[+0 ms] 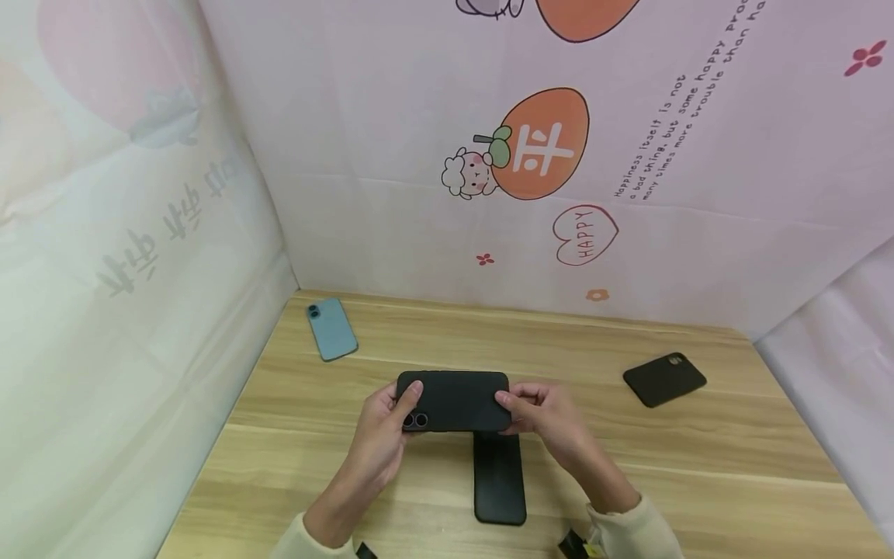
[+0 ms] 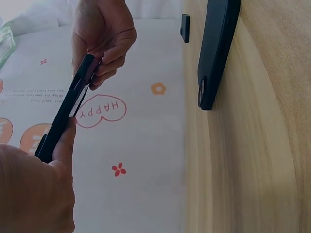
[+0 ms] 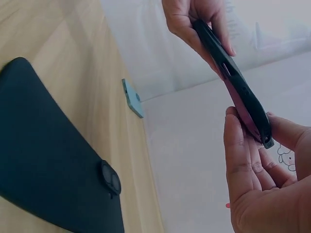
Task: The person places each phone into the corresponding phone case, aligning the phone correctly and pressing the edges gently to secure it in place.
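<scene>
Both hands hold a phone in a black case (image 1: 457,400) sideways above the table, its cased back facing up. My left hand (image 1: 380,427) grips the end with the two camera rings, thumb on the back. At the other end my right hand (image 1: 552,419) pinches the edge between thumb and fingers. In the right wrist view, a pinkish phone face (image 3: 240,104) shows along the black case's rim. A narrow gap appears near the right hand's end in the left wrist view. Beneath them lies another black phone (image 1: 499,481), its far end hidden; the right wrist view shows its camera bump.
A light-blue phone (image 1: 332,330) lies at the table's back left corner. Toward the right is a black phone case (image 1: 663,380) with a camera cutout. Printed white cloth (image 1: 391,233) walls the wooden table (image 1: 300,466) at the back and sides.
</scene>
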`<state>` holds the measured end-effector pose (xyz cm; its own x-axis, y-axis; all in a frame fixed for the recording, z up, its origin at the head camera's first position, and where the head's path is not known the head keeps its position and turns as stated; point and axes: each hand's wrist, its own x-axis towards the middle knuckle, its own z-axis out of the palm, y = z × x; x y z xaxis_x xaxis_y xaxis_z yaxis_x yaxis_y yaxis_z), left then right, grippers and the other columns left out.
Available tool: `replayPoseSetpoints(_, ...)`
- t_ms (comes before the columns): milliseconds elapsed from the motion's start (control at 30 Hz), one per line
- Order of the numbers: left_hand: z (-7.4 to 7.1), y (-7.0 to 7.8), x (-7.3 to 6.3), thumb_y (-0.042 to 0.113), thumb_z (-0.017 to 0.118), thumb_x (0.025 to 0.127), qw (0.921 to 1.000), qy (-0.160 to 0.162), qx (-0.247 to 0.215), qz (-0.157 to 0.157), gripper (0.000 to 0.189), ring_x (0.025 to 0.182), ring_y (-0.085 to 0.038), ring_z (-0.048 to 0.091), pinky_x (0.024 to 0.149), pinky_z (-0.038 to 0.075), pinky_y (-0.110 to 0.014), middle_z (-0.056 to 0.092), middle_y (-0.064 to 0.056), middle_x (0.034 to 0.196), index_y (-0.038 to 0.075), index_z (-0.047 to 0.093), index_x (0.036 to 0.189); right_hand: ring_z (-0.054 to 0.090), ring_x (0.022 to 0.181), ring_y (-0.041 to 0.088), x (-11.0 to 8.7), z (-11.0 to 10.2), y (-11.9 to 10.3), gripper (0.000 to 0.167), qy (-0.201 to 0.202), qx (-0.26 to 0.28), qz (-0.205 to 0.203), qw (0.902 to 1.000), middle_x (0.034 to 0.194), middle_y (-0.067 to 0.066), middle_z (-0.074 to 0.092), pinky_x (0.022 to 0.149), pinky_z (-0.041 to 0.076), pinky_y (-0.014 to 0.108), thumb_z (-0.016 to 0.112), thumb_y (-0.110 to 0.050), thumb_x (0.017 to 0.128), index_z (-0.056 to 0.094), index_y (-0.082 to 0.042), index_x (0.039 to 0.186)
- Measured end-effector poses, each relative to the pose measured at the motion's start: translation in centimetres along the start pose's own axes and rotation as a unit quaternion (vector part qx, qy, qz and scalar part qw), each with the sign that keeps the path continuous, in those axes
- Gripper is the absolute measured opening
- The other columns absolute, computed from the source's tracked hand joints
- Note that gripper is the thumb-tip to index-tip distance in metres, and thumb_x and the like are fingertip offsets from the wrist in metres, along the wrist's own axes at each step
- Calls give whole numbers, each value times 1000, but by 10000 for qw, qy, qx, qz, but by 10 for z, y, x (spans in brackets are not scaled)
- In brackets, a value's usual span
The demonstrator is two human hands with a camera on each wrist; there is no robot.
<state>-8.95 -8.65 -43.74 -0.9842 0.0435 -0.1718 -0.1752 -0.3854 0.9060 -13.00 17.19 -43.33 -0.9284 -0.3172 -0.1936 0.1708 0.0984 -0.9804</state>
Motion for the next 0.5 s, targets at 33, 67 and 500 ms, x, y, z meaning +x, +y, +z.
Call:
replayPoseSetpoints(33, -1, 0, 1, 22, 57, 112, 10000, 32, -5, -9, 42, 115, -23, 69, 96, 61, -37, 65, -21, 132, -13, 56, 136, 71, 76, 17, 0, 0, 2, 26, -103, 4, -35, 9999, 81, 3, 65, 77, 66, 40, 75, -19, 101, 70, 6, 96)
replayPoseSetpoints(67, -2, 0, 1, 22, 56, 112, 10000, 46, -14, -14, 43, 117, -23, 69, 97, 61, -38, 65, -22, 134, -13, 56, 137, 74, 78, 19, -1, 1, 4, 26, -207, 3, -48, 9998, 85, 4, 69, 78, 66, 41, 74, -19, 101, 70, 7, 99)
replayPoseSetpoints(500, -5, -1, 1, 22, 56, 112, 9999, 159, -49, 42, 41, 117, -22, 69, 96, 61, -38, 66, -20, 132, -12, 57, 136, 79, 85, 27, -6, 6, 14, 33, -634, -82, -121, 9979, 99, 32, 76, 77, 66, 42, 71, -22, 104, 68, 11, 98)
